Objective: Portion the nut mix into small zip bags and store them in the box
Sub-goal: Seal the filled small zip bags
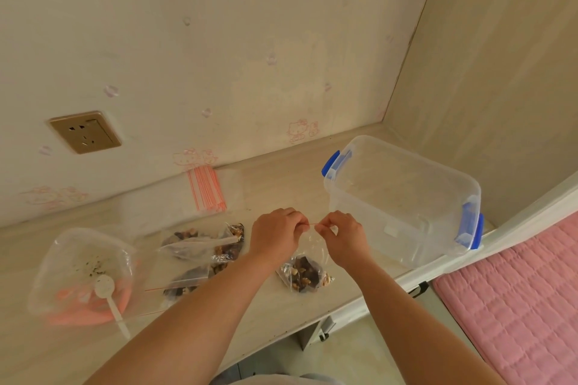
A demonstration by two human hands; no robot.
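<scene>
The filled zip bag (pixel 305 272) hangs from its red seal strip, its loaded bottom resting on the tabletop (pixel 281 184) near the front edge, at 6 o'clock from my hands. My left hand (pixel 276 233) and right hand (pixel 342 233) each pinch one end of the strip; the fingers are curled and pressed onto the seal, with a short run of strip showing between them.

Risk assessment, as a judgement:
- An incompletely pressed seal would let the nut mix spill during transfer. Cause: a gap left in the middle of the strip.
- A fragment caught in the track would prevent closure.
- Lifting by one corner could pop the seal, because the contents sit heavy in the bottom.

Inventory, counted:
- Filled bags: one in hand, and what look like two more (pixel 203 244) lying at 9 o'clock; their outlines overlap, so the count is uncertain.
- One stack of empty bags (pixel 206 187) at 11 o'clock, by the wall.
- One clear box (pixel 403 197) with blue latches at 2 o'clock, open, with no bag visible inside.
- One nearly empty container (pixel 84 266) at 8 o'clock, holding one white spoon (pixel 108 294).
</scene>
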